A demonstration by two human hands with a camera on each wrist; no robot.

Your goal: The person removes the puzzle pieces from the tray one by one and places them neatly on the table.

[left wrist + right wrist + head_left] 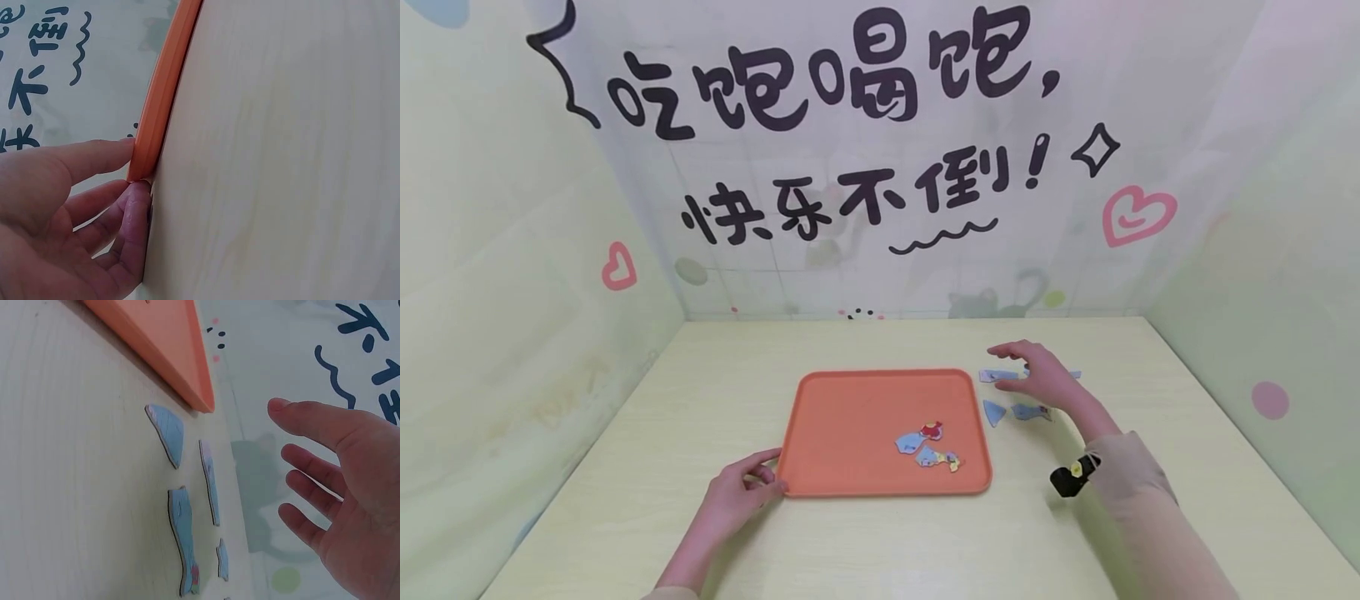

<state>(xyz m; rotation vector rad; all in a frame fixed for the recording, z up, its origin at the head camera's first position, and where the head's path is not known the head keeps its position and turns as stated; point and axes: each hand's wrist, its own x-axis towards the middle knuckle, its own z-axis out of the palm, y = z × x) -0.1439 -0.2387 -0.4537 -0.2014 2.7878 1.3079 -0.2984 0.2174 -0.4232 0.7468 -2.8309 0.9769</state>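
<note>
Orange tray (842,433), rounded at its corners and raised at its rim, is lying on the pale table (880,550) and carrying blue, red and yellow printed pieces (912,443) toward its near right corner. The left hand (739,496) is pinching the tray's near left corner between thumb and fingers. The right hand (1041,375) is hovering, thumb and fingers spreading well apart, over loose blue pieces (181,528) just beside the tray's right edge.
</note>
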